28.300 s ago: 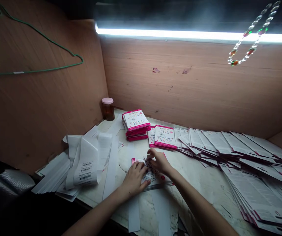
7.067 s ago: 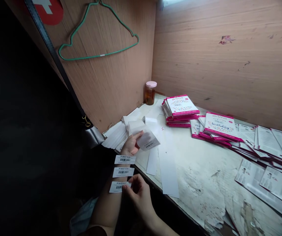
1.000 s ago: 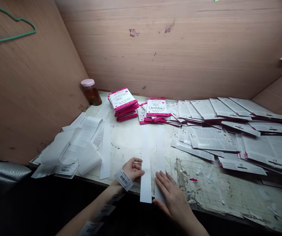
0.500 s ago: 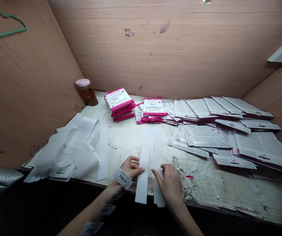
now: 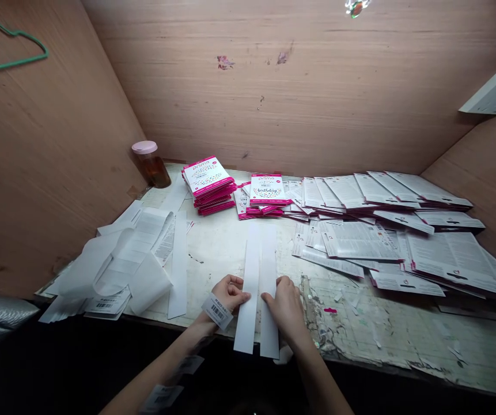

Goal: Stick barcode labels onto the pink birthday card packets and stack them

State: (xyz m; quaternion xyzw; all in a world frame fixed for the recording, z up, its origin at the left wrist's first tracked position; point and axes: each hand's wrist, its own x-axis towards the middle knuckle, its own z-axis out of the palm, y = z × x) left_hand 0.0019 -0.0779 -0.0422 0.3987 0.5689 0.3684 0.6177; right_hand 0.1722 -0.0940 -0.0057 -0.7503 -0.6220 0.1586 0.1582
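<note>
Two long white paper strips lie side by side at the table's front, their lower ends jutting past the edge. My left hand point(image 5: 229, 295) is closed, with its thumb on the edge of the left paper strip point(image 5: 248, 305). The right paper strip point(image 5: 269, 288) is pinched at its outer edge by my right hand point(image 5: 288, 305), thumb on top and fingers partly hidden. A narrow gap shows between the strips towards the front. A barcode label point(image 5: 217, 311) sticks to my left wrist, and more labels point(image 5: 161, 396) are on that forearm.
Crumpled backing paper point(image 5: 113, 259) and another white strip point(image 5: 178, 265) lie on the left. Behind are stacked pink-and-white packets point(image 5: 208, 184), a birthday packet point(image 5: 267, 189) and a pink-lidded jar point(image 5: 152, 164). Many packets point(image 5: 362, 240) spread across the right. Wooden panels point(image 5: 256, 104) enclose the table.
My right hand has moved left with the right strip, bringing it nearer the left one. Its fingers have closed on the strip's edge. My left hand has hardly moved.
</note>
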